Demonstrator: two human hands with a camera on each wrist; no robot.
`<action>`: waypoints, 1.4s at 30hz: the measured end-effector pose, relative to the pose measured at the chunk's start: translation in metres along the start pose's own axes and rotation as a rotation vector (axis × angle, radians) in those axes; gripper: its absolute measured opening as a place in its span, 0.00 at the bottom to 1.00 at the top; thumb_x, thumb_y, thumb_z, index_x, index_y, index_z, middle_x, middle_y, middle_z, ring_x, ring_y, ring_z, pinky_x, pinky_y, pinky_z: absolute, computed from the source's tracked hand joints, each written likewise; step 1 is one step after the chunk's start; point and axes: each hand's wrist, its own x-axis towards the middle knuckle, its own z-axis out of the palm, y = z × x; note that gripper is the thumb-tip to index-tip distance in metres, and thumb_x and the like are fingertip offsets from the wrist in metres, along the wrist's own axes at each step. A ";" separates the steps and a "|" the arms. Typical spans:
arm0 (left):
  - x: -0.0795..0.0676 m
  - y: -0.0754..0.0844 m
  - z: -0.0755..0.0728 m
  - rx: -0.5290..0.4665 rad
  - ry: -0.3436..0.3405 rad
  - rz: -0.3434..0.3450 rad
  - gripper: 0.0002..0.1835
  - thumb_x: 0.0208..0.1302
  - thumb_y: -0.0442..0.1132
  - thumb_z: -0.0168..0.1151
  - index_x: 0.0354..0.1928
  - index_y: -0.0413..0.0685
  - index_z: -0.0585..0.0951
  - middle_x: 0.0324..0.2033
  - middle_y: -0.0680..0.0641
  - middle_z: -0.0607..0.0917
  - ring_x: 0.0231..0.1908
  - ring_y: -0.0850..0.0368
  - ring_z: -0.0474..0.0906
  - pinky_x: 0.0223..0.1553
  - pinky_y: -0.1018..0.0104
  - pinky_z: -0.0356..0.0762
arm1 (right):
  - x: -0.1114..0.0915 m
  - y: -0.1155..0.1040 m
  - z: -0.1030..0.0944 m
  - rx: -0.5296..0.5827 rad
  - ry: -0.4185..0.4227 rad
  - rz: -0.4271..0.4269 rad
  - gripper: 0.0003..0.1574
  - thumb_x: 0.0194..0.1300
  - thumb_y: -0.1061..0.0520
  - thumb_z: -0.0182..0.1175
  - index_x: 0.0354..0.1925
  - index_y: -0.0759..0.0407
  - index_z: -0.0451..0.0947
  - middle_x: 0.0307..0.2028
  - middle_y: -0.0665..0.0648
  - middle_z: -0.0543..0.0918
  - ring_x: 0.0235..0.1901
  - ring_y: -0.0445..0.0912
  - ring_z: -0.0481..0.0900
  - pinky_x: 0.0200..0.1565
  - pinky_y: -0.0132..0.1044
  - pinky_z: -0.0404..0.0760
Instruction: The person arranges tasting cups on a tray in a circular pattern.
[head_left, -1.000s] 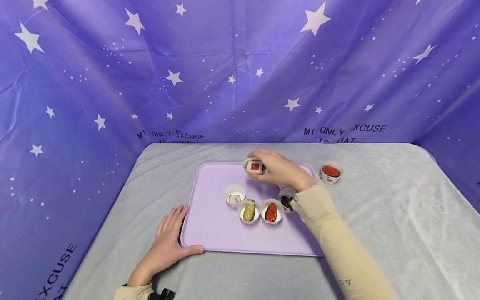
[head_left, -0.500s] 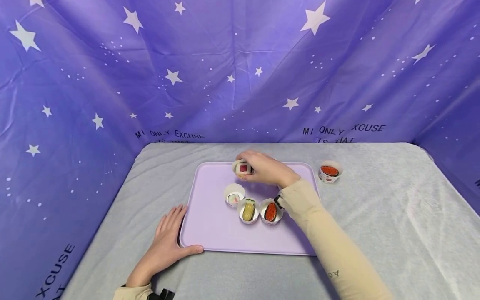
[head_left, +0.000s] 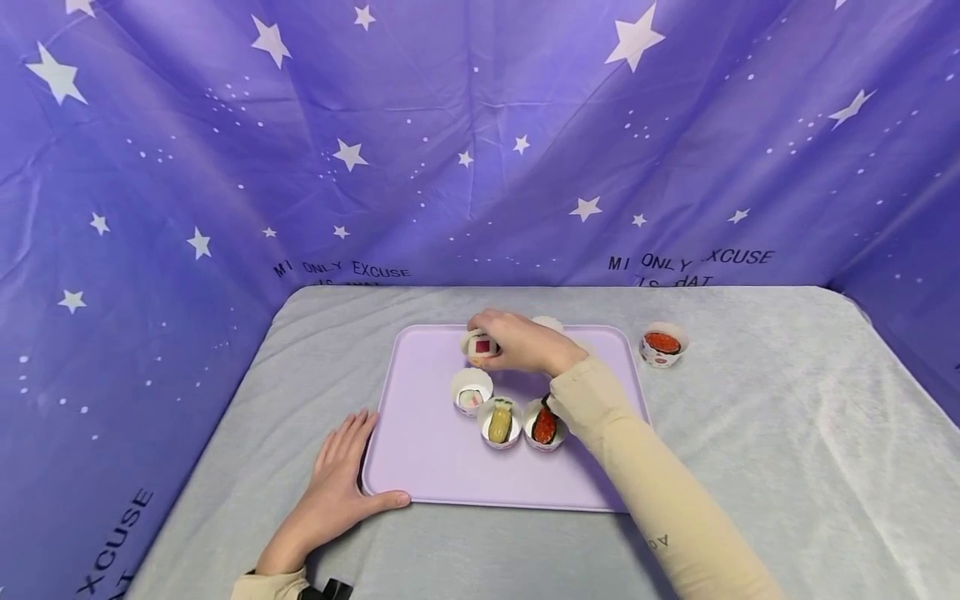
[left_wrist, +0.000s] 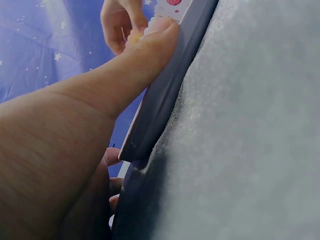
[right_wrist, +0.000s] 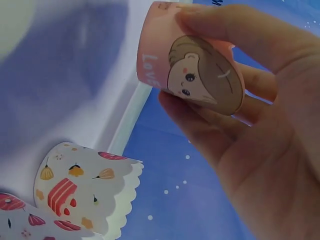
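Observation:
My right hand (head_left: 528, 343) grips a small paper baking cup (head_left: 482, 348) near the tray's far edge. This cup holds a toy sushi roll with a red square centre. Its pink wall (right_wrist: 162, 65) bears a cartoon head and the word "Love" in the right wrist view. My left hand (head_left: 337, 471) rests at the front left corner of the lilac tray (head_left: 427, 471), thumb (left_wrist: 155, 42) on the rim and fingers extended along the left side. Nearest below the gripped cup is a white cup (head_left: 472, 382) with a pale sushi roll.
Mid-tray stand a cup with yellow-topped sushi (head_left: 500, 422) and a cup with red-roe sushi (head_left: 547, 427), the latter partly behind the sleeve. Another white cup (head_left: 548, 322) shows behind my right hand. A further red-roe cup (head_left: 663, 343) stands on the grey cloth (head_left: 780, 433) right of the tray.
My right hand has carried the pink cup leftward along the tray's far side, then slightly nearer and lower. My left hand keeps its place at the corner.

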 end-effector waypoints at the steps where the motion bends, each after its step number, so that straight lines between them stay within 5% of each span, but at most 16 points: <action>1: 0.000 0.000 0.000 0.000 0.005 0.003 0.63 0.44 0.67 0.75 0.77 0.45 0.56 0.74 0.34 0.57 0.75 0.35 0.46 0.71 0.35 0.41 | 0.000 0.000 0.001 0.001 -0.010 0.003 0.30 0.64 0.56 0.67 0.62 0.64 0.71 0.55 0.59 0.78 0.49 0.48 0.77 0.52 0.41 0.78; 20: 0.000 0.000 0.001 -0.005 -0.003 -0.004 0.63 0.44 0.67 0.74 0.77 0.44 0.56 0.75 0.33 0.56 0.75 0.34 0.45 0.70 0.34 0.40 | -0.003 0.008 0.006 0.049 -0.078 0.049 0.39 0.65 0.53 0.67 0.69 0.63 0.65 0.65 0.60 0.71 0.65 0.53 0.72 0.68 0.47 0.70; 42: 0.000 0.001 0.002 -0.005 -0.015 -0.020 0.64 0.45 0.68 0.74 0.77 0.45 0.54 0.75 0.35 0.55 0.75 0.36 0.44 0.72 0.38 0.38 | -0.056 0.029 -0.042 0.070 0.065 0.120 0.36 0.68 0.53 0.64 0.69 0.59 0.66 0.65 0.60 0.71 0.63 0.56 0.73 0.66 0.52 0.71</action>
